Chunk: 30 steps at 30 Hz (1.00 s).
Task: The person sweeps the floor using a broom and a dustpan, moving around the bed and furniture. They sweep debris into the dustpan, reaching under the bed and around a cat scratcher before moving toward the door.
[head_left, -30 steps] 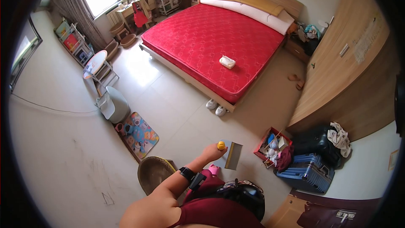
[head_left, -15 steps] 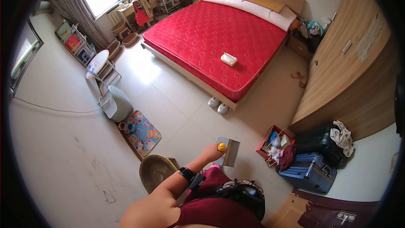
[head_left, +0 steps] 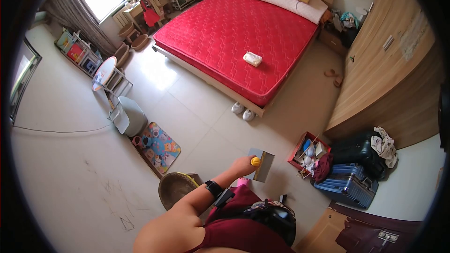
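My left hand (head_left: 243,164) is closed around the handle of a wide flat-bladed tool (head_left: 266,167), whose yellow knob (head_left: 255,161) sticks out at the top of the fist. The blade is grey, with a yellow strip across it, and hangs over the pale floor beside a pink shoe (head_left: 243,182). A black watch (head_left: 213,188) is on the left wrist. My right hand is out of view. A black bag (head_left: 276,218) lies against my body, with a small dark object (head_left: 282,198) beside it that I cannot identify.
A bed with a red mattress (head_left: 225,37) stands ahead, white shoes (head_left: 248,115) at its corner. To the right are a red box (head_left: 296,153) of odds and ends and a blue suitcase (head_left: 344,183). A brown tub (head_left: 176,189) and a colourful mat (head_left: 161,149) lie left.
My left hand and the tool have moved slightly to the right. The small dark object by the bag has come into view. The camera view has shifted a little.
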{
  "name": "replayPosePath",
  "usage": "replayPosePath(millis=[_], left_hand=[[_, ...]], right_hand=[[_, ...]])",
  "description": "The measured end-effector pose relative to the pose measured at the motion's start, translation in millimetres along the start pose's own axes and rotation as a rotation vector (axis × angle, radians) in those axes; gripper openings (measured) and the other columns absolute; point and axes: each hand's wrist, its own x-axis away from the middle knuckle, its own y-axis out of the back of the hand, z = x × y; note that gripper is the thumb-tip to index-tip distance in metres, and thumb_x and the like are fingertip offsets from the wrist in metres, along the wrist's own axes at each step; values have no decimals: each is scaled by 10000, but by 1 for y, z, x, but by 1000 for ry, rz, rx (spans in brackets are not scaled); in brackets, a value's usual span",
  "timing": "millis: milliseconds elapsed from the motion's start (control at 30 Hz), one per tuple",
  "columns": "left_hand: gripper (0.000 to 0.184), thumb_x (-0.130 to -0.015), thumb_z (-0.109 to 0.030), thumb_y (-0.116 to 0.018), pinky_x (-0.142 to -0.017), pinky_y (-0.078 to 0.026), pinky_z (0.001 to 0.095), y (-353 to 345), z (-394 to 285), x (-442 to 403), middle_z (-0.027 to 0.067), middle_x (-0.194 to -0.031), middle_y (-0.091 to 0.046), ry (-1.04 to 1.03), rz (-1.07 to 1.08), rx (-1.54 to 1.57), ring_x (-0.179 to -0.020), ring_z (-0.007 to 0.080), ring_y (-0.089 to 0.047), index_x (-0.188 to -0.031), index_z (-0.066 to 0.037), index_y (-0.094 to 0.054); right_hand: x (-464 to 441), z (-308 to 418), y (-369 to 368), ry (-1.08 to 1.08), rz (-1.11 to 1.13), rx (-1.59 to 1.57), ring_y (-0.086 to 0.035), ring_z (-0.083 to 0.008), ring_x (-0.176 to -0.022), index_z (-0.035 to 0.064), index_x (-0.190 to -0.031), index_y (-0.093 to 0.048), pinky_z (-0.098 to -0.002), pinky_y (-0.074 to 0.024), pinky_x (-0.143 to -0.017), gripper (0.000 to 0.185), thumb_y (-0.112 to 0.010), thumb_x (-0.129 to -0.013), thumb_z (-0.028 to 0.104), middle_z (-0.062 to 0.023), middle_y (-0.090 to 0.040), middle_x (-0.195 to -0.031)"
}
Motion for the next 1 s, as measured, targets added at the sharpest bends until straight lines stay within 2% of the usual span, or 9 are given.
replayPosePath(millis=[133, 233, 333, 433, 567, 800, 900, 933, 1000], left_hand=[[345, -827, -457, -478, -739, -462, 390, 1, 4, -8, 114, -857, -634, -9, 10, -4, -840, 316, -594, -921, -142, -583], [324, -822, -441, -499, -738, -464, 382, 9, -6, -5, 112, -851, -634, -5, 37, 30, -835, 311, -597, -909, -141, -584], [303, -816, -423, -524, -733, -466, 376, 4, -1, -11, 118, -843, -632, -21, 50, 88, -827, 311, -599, -900, -137, -582], [293, -813, -409, -540, -726, -469, 370, 1, 8, -19, 119, -830, -631, -64, 53, 76, -825, 314, -598, -895, -130, -577], [324, -812, -427, -537, -721, -467, 387, -5, 7, -25, 138, -819, -628, -95, 65, 68, -817, 332, -594, -904, -118, -573], [327, -796, -420, -574, -713, -466, 411, -21, 3, -34, 168, -822, -627, -187, 88, 68, -817, 360, -591, -902, -110, -581], [281, -796, -394, -580, -683, -475, 412, -27, -1, -34, 163, -788, -627, -228, 88, 76, -788, 362, -595, -859, -121, -585], [267, -803, -385, -574, -668, -475, 425, -39, 9, -41, 168, -770, -622, -272, 89, 46, -780, 371, -594, -853, -123, -570], [236, -822, -351, -558, -654, -475, 427, -54, 13, -49, 170, -752, -614, -330, 68, -56, -778, 369, -595, -872, -121, -546]], right_hand=[[-63, -28, 23, 94, 133, 86, -489, -224, -865, 115, -975, -601, -370, -392, -796, 329, -561, -821, 403, -59, -569, -943], [-104, -44, 42, 331, 341, 232, -486, -192, -817, 123, -1012, -583, -341, -395, -733, 349, -538, -830, 418, -31, -569, -906], [-141, -56, 44, 430, 320, 361, -479, -161, -779, 117, -1042, -566, -305, -381, -703, 377, -516, -837, 429, -11, -561, -866], [-143, -64, 38, 370, 301, 219, -476, -137, -769, 119, -1044, -569, -286, -369, -714, 374, -523, -832, 424, -3, -553, -859], [-175, -77, 42, 396, 223, 435, -503, -201, -788, 108, -1012, -574, -332, -394, -715, 319, -518, -808, 346, -48, -568, -877], [-256, -126, 62, 955, 46, 1194, -558, -330, -828, 50, -858, -609, -421, -450, -710, 186, -502, -754, 160, -149, -586, -834], [-268, -141, 67, 1106, -13, 1187, -558, -356, -808, 38, -849, -613, -419, -451, -730, 210, -482, -762, 177, -170, -584, -818], [-302, -156, 76, 875, 52, 933, -554, -354, -807, 39, -863, -600, -409, -444, -739, 245, -461, -793, 228, -165, -578, -844], [-303, -170, 84, 1016, -31, 811, -559, -357, -793, 37, -885, -552, -436, -446, -696, 222, -422, -838, 211, -181, -569, -904]])
